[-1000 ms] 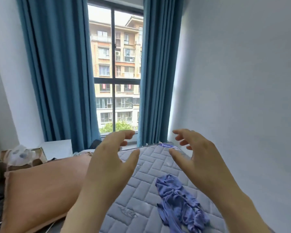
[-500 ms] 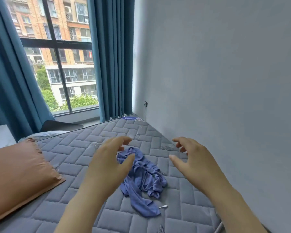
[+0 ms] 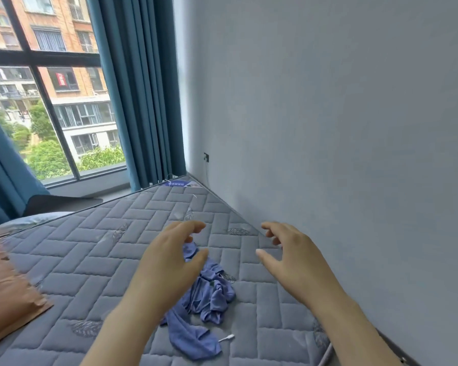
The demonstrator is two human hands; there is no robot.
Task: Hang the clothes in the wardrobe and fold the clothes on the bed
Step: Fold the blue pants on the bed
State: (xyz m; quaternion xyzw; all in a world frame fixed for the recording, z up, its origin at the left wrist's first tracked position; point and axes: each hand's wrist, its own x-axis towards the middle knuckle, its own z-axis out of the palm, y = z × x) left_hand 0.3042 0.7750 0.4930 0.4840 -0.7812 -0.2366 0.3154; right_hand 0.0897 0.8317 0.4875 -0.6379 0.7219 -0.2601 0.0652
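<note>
A plain grey wall fills the right side of the room, and the bed runs along it, its edge tight against the wall's foot. The bed is bare: a grey-blue quilted mattress stitched in rectangles. Past its far end stands a big window with dark frames, with apartment blocks and green trees outside. A teal curtain hangs in folds between the window and the room's corner. An orange-brown pillow lies on the bed's left side, cut off by the edge of view.

2 bare forearms reach forward over the mattress. The left hand is palm down, fingers apart and loosely curved, thumb out, gripping nothing. The right hand is near the wall, well apart from the left, its fingers likewise parted and curved, with nothing in it.

The cloth, a crumpled blue-violet garment, lies in a heap on the mattress between the 2 arms, closer to the left one. The left hand covers the heap's upper left part from here; I cannot tell whether it touches it. 1 limp end trails toward the near edge.

A blue label sits at the mattress's far corner. A small white plug lies just beside the cloth's trailing end. A dark socket sits low on the wall, a thin cord hanging below it.
</note>
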